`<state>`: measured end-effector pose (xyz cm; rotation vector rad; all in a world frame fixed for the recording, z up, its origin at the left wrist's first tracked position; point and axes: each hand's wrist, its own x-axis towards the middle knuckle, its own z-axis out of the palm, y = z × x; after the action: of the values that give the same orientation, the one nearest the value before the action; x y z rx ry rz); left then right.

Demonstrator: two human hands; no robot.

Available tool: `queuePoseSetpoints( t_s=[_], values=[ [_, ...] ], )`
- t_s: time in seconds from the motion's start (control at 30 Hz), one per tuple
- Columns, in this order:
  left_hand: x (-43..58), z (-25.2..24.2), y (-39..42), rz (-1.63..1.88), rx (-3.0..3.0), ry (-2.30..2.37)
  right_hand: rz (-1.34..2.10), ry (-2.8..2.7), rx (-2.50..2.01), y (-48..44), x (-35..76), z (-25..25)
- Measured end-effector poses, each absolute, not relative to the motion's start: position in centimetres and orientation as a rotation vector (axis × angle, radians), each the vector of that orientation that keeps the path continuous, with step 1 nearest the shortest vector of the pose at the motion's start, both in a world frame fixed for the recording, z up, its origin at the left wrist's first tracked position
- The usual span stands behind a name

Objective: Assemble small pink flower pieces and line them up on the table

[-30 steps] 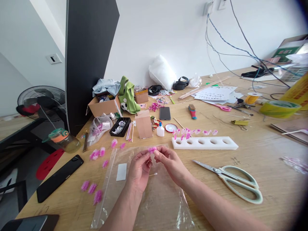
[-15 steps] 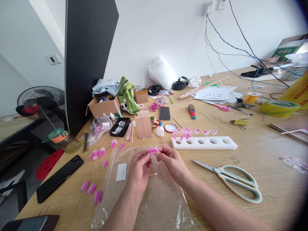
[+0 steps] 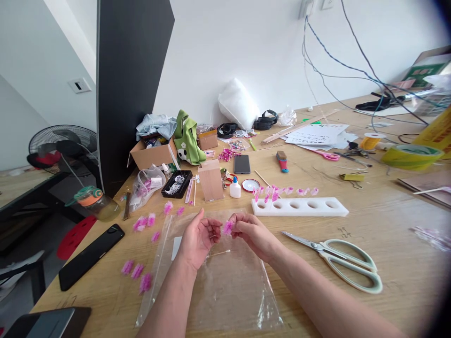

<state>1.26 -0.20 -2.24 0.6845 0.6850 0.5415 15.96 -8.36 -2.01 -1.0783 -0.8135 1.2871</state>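
Between the fingers of my right hand (image 3: pixel 252 234) is a small frilly pink flower piece (image 3: pixel 228 228), held above a clear plastic bag (image 3: pixel 232 291). My left hand (image 3: pixel 200 237) is just left of it, palm turned up and fingers apart, with nothing seen in it. Under the hands a cotton swab (image 3: pixel 220 253) lies on the bag, near a white card (image 3: pixel 176 247) partly hidden by my left hand. More pink pieces (image 3: pixel 145 282) are scattered on the table to the left. A white holder with round holes (image 3: pixel 299 207) stands beyond my right hand, pink petals on stems above it.
Large scissors (image 3: pixel 338 258) lie at the right, blades toward the middle. A black phone (image 3: pixel 91 256) is at the left edge. Behind the bag stand a glue bottle (image 3: pixel 235 188), a cardboard piece (image 3: pixel 211 180) and a black tray (image 3: pixel 176 184). Farther right is yellow tape (image 3: pixel 410 156).
My left hand has let go of the pink flower piece and moved left, its fingers opening. My right hand keeps the piece, now turned and slightly lower.
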Motion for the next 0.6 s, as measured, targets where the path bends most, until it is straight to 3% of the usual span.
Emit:
queuePoseSetpoints(
  t_s=[0.27, 0.6],
  values=[
    [1.3, -1.7, -1.4, 0.442, 1.198, 0.731, 1.238, -1.046, -1.323, -8.1, 16.2, -2.6],
    [1.2, -1.5, -1.6, 0.435, 1.311, 0.727, 1.135, -1.165, -1.438, -8.2, 16.1, -2.5]
  ],
)
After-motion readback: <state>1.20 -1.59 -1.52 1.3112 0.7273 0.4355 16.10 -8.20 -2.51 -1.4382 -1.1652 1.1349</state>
